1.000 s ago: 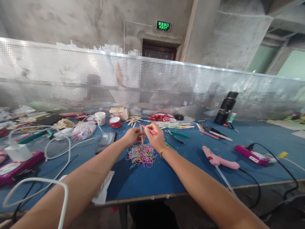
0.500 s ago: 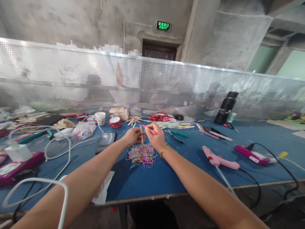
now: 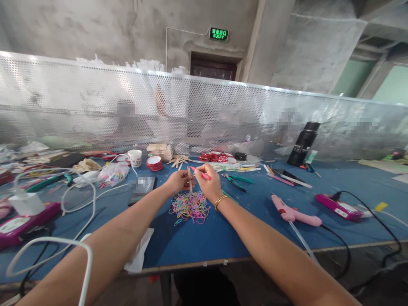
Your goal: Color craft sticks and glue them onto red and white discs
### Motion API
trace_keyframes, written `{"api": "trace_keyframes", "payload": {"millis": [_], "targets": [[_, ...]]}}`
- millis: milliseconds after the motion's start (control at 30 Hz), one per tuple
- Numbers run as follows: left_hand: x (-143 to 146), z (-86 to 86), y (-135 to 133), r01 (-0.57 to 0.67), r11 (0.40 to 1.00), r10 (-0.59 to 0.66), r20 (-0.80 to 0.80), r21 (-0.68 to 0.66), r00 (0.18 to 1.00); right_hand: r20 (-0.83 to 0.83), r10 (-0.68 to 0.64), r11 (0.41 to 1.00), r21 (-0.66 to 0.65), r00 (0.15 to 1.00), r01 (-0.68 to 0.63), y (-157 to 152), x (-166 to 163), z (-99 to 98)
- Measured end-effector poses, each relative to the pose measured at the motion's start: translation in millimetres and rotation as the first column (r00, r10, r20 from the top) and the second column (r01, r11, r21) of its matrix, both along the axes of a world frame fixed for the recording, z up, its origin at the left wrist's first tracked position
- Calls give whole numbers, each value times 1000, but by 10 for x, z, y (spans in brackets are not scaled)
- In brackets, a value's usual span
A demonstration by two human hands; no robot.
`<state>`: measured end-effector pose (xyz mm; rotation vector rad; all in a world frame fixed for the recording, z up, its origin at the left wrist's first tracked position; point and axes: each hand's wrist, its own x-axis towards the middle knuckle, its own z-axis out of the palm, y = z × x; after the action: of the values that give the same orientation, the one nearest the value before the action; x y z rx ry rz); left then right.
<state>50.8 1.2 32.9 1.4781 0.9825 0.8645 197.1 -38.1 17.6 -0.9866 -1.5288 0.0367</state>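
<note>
My left hand (image 3: 177,181) pinches a flat wooden craft stick (image 3: 190,183), which stands nearly upright. In my right hand (image 3: 208,182) is a red marker pen (image 3: 203,174), its tip at the upper part of the stick. Whether the tip touches the wood is too small to tell. Just below both hands lies a loose pile of small coloured rubber bands (image 3: 190,207) on the blue table (image 3: 185,244). A gold bracelet sits on my right wrist.
To the right lie green-handled pliers (image 3: 236,182), a pink glue gun (image 3: 295,215) and a purple power strip (image 3: 338,207). A phone (image 3: 142,190), a paper cup (image 3: 134,158) and white cables are on the left. A black thermos (image 3: 303,144) stands near the perforated metal screen (image 3: 210,114).
Almost nothing differs. Both hands keep their hold on the craft stick and the red marker pen, and the whole view has shifted very slightly.
</note>
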Motion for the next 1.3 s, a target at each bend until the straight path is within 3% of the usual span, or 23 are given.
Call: {"api": "trace_keyframes", "payload": {"millis": [1300], "targets": [[-10,-81,48,13,1000,-14,49,14,999,31,-27,998,58,999,25,-140,-114,44]]}}
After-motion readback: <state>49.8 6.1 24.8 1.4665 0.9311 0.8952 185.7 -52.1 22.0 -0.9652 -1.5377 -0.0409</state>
